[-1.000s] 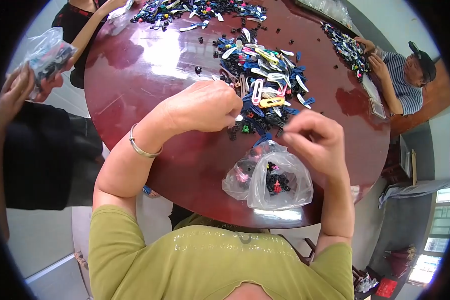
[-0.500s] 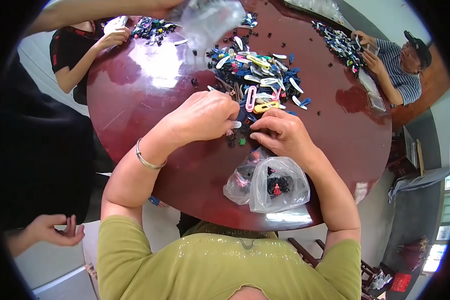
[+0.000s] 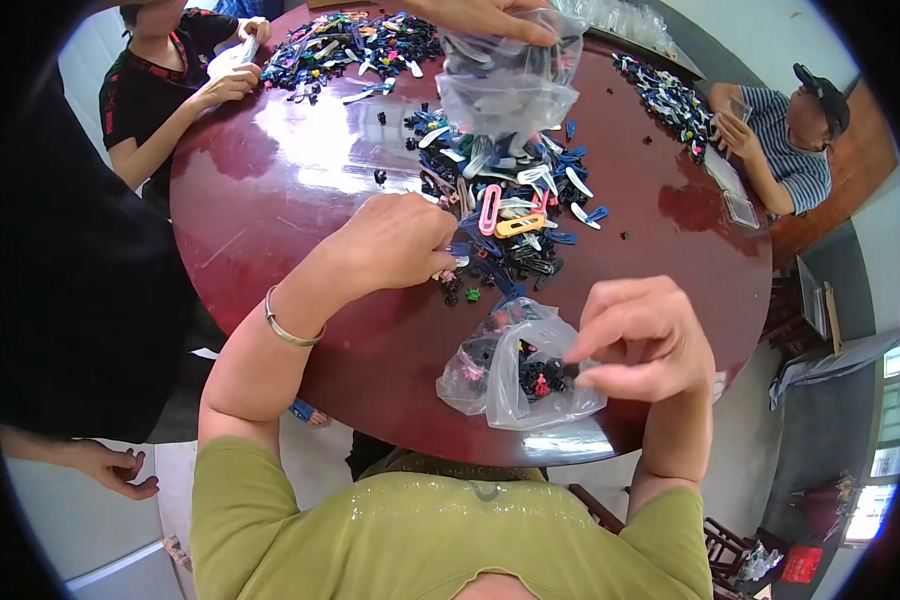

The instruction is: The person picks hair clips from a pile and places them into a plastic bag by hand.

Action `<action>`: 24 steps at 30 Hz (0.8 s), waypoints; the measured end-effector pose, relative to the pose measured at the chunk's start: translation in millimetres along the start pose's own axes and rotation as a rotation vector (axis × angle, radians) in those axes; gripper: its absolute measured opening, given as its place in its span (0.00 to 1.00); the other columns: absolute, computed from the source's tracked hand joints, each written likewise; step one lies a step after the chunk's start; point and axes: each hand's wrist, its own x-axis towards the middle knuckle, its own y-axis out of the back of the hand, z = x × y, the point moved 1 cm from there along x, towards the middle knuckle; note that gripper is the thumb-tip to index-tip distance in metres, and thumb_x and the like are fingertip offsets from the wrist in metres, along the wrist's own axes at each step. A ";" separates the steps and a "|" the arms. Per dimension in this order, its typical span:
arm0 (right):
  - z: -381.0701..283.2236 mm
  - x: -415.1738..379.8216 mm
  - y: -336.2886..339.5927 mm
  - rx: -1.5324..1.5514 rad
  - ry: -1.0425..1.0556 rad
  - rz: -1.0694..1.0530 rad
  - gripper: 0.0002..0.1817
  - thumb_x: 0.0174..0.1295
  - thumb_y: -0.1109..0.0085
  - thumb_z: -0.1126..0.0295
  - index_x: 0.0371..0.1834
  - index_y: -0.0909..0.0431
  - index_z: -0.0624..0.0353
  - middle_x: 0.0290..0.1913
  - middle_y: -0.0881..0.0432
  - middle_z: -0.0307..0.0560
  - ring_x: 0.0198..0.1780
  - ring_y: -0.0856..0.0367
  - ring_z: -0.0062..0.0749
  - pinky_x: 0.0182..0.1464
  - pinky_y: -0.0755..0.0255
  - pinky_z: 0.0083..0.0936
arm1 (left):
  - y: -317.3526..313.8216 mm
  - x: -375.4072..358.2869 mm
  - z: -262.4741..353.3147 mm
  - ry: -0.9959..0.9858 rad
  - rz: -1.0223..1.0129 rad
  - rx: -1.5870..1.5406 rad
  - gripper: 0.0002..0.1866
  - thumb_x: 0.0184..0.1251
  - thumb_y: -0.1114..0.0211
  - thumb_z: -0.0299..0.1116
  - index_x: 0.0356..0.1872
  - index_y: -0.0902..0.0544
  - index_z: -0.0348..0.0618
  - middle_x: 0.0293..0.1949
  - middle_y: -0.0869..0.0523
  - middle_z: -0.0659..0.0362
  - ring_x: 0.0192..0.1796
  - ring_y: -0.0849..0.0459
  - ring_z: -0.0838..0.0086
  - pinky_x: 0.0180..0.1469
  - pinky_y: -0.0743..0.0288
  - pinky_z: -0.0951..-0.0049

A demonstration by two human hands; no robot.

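My left hand point(image 3: 395, 240) is at the near edge of a mixed pile of hair clips point(image 3: 510, 205), its fingers pinched together beside a small pale clip point(image 3: 460, 261). My right hand point(image 3: 650, 340) hovers at the right of an open clear plastic bag point(image 3: 515, 395), thumb and fingers curled with a gap between the tips; nothing shows between them. Small black claw clips and a red one point(image 3: 542, 385) lie in the bag. Another clear bag point(image 3: 470, 370) with clips touches it on the left. A green claw clip point(image 3: 472, 295) lies near my left hand.
A standing person's hand point(image 3: 520, 22) holds a clear bag point(image 3: 510, 85) over the pile's far side. Two seated people work at other clip piles point(image 3: 350, 45) point(image 3: 670, 100) on the round red table point(image 3: 260, 220). A clear box point(image 3: 741, 208) lies near the right edge.
My right hand has moved from the pile toward me and right, beside the open bag. My left hand stays near the pile. The other person's bag has moved right, over the pile.
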 end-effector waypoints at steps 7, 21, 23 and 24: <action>2.0 3.8 -10.6 -0.196 -0.051 -0.031 0.08 0.50 0.26 0.75 0.34 0.13 0.59 0.25 0.19 0.39 0.23 0.25 0.19 0.23 0.36 0.19 | 10.1 -4.4 1.4 0.029 0.012 0.020 0.13 0.53 0.28 0.40 0.28 0.16 0.41 0.28 0.15 0.50 0.35 0.15 0.54 0.39 0.23 0.57; 80.8 37.4 -24.5 0.011 -0.267 0.088 0.07 0.58 0.32 0.77 0.39 0.13 0.62 0.35 0.15 0.40 0.34 0.20 0.19 0.37 0.27 0.19 | 16.8 -7.9 -14.4 0.110 -0.044 -0.047 0.15 0.51 0.25 0.37 0.31 0.16 0.35 0.30 0.14 0.45 0.36 0.15 0.50 0.41 0.22 0.57; 89.4 41.5 -32.2 0.047 -0.283 0.032 0.08 0.58 0.31 0.76 0.41 0.13 0.62 0.35 0.14 0.43 0.35 0.17 0.22 0.38 0.25 0.22 | 12.3 -6.4 -12.3 0.056 -0.028 -0.009 0.15 0.51 0.26 0.37 0.31 0.16 0.35 0.29 0.14 0.44 0.36 0.15 0.50 0.41 0.22 0.57; 88.9 43.1 -32.5 0.017 -0.285 0.023 0.09 0.57 0.31 0.76 0.41 0.13 0.62 0.34 0.14 0.43 0.35 0.17 0.23 0.37 0.25 0.22 | 10.6 -6.0 -11.1 0.030 -0.019 0.010 0.15 0.52 0.26 0.37 0.31 0.16 0.35 0.29 0.14 0.44 0.36 0.15 0.50 0.41 0.22 0.56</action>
